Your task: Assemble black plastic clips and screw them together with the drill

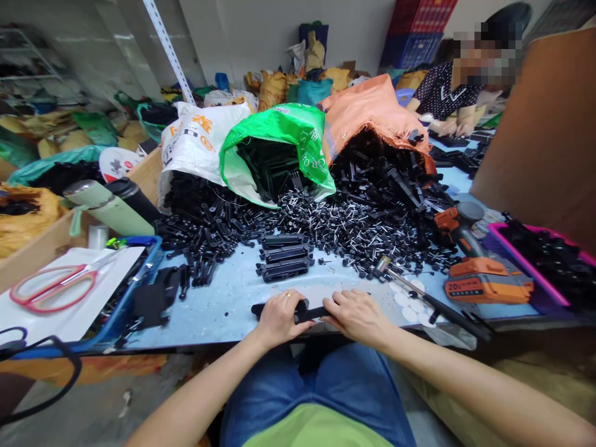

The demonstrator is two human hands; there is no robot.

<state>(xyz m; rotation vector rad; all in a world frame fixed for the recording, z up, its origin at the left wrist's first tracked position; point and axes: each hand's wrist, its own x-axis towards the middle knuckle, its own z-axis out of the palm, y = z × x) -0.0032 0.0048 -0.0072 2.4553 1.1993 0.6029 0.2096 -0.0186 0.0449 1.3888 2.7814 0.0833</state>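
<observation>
My left hand [282, 318] and my right hand [354, 315] are both closed on one long black plastic part [315, 312] at the table's front edge. My left thumb and fingers pinch it near its middle, and the right fingers wrap its other end. Just beyond them lies a short stack of similar black plastic parts [285, 257]. A heap of small black-headed metal pins [326, 217] spreads behind the stack. To the right of my right hand lies a hammer [421, 295] with a black handle, partly over several white round discs [410, 304].
White [200, 136], green [279, 136] and orange [372, 108] sacks spill black parts at the back. A cordless drill [484, 273] and a pink-rimmed basket [526, 267] stand right. Scissors [56, 285] lie on paper over a blue tray [151, 267] at left. Another person [447, 99] works behind a brown panel [535, 124].
</observation>
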